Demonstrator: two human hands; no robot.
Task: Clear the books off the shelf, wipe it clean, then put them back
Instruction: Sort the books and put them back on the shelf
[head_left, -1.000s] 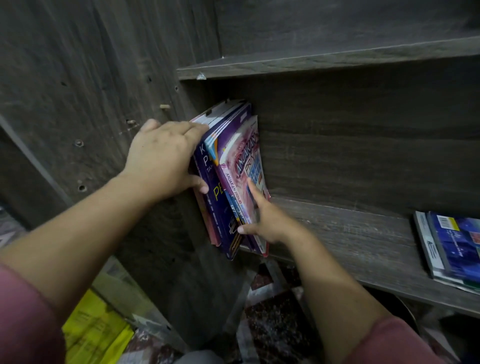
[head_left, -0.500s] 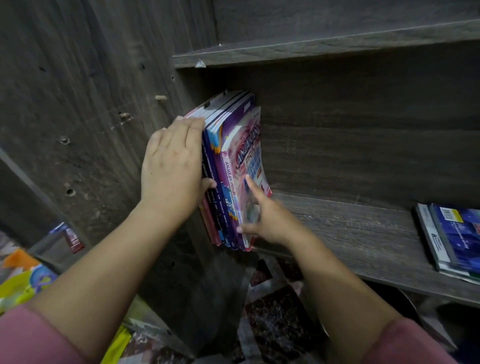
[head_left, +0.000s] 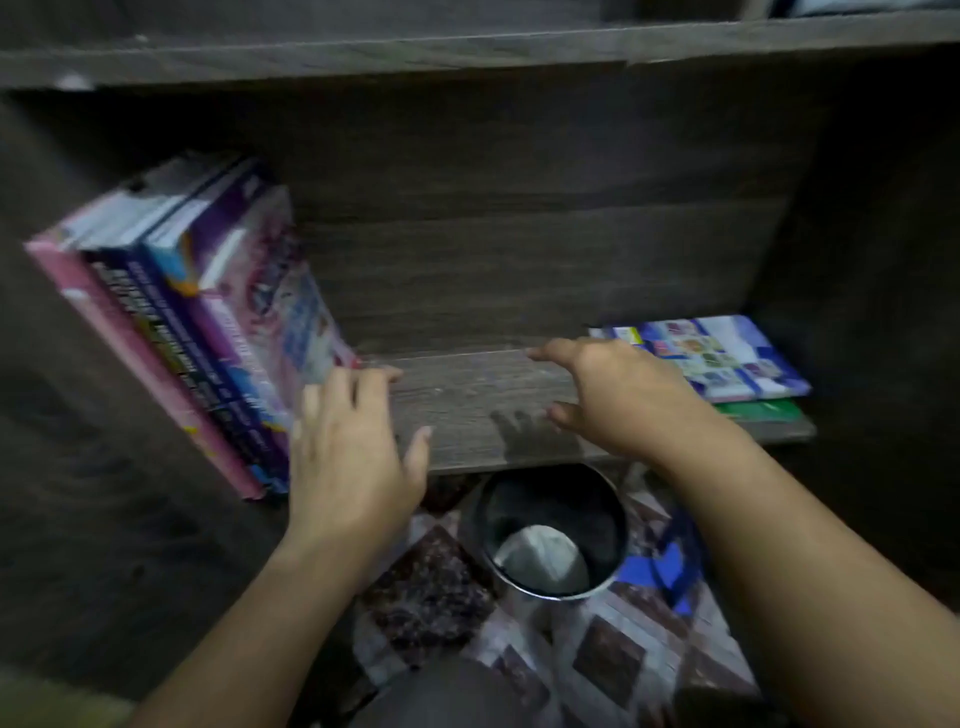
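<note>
Dark wooden shelf (head_left: 467, 410) before us: upright books (head_left: 208, 322) lean at its left end. Our left hand (head_left: 353, 457), fingers spread, holds nothing just beside them; our right hand (head_left: 618, 395), likewise open, hovers mid-shelf. Flat books (head_left: 727, 358) lie at the right end.

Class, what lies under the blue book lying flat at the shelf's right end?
A green book lies under the blue book; only its front edge shows, the rest is covered.
</note>
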